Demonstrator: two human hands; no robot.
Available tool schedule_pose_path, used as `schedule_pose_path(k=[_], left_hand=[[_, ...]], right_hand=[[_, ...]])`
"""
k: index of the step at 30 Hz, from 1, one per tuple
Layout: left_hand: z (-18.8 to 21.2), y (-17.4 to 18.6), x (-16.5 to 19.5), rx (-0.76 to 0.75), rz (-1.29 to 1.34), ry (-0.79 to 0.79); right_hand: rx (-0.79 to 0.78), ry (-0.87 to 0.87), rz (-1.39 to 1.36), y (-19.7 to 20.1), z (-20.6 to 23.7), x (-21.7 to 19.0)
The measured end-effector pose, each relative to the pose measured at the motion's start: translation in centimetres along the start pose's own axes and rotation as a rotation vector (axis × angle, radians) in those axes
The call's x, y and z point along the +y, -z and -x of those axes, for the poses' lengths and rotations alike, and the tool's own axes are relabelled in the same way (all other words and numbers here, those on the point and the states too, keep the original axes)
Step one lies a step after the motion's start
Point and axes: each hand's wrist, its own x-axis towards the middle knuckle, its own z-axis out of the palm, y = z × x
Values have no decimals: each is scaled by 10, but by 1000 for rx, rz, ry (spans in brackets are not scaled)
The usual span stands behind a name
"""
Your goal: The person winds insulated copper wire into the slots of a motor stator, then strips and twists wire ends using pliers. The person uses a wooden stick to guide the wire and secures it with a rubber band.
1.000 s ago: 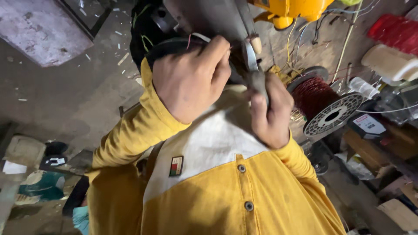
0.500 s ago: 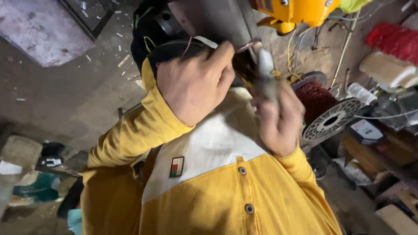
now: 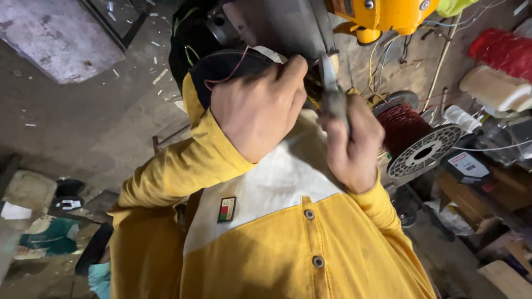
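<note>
Pliers (image 3: 332, 94) in the clenched right hand (image 3: 352, 147) need steadiness while the left hand (image 3: 257, 111), fingers curled, presses on the motor (image 3: 266, 25).

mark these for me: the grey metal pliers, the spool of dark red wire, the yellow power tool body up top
Grey metal pliers (image 3: 334, 99), head view: on the closed handles, gripped by the right hand (image 3: 352, 149).
Spool of dark red wire (image 3: 403, 128), head view: on the wound wire.
Yellow power tool body (image 3: 388, 14), head view: on its casing.
</note>
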Motion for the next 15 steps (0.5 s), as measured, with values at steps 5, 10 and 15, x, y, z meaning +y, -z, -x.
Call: schedule_pose_path(k=[5,10,15], left_hand=[[-4,2,5,-41,-19,46],[-8,6,8,-43,-40,23],[-13,8,9,-53,-71,-2]], right_hand=[[89,139,106,-5,4,3],[159,183,-14,-6,6,4],[93,56,0,-7,-8,-5]])
